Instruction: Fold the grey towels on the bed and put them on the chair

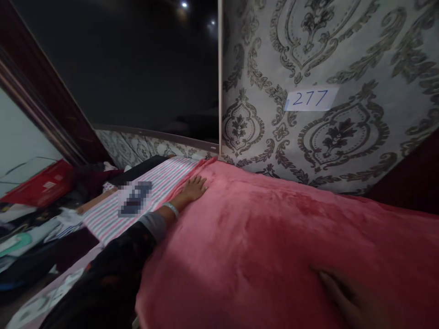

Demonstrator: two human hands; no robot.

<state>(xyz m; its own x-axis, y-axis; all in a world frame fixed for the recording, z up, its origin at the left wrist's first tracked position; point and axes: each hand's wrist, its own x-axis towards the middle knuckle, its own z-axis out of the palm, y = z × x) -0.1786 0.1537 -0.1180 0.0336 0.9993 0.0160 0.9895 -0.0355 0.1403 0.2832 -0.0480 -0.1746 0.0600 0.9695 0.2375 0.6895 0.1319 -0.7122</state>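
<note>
A pink-red plush blanket [260, 228] is spread over a raised surface, with darker brushed patches in its pile. My left hand [195, 188] lies flat on it near its far left edge, fingers spread, a bracelet on the wrist. Low on the right, my right hand [353, 297] is over the blanket, dim and blurred. Its thumb side shows, but its other fingers are hard to make out. Beside the blanket on the left lies a striped pink, grey and white cloth [171, 176].
Behind the blanket stands a patterned wall [254, 68] with a paper label [310, 98] reading 277. A large dark glossy panel [137, 68] adjoins it. At the left are a red bag [41, 185], piled clothes and a green hanger [17, 243].
</note>
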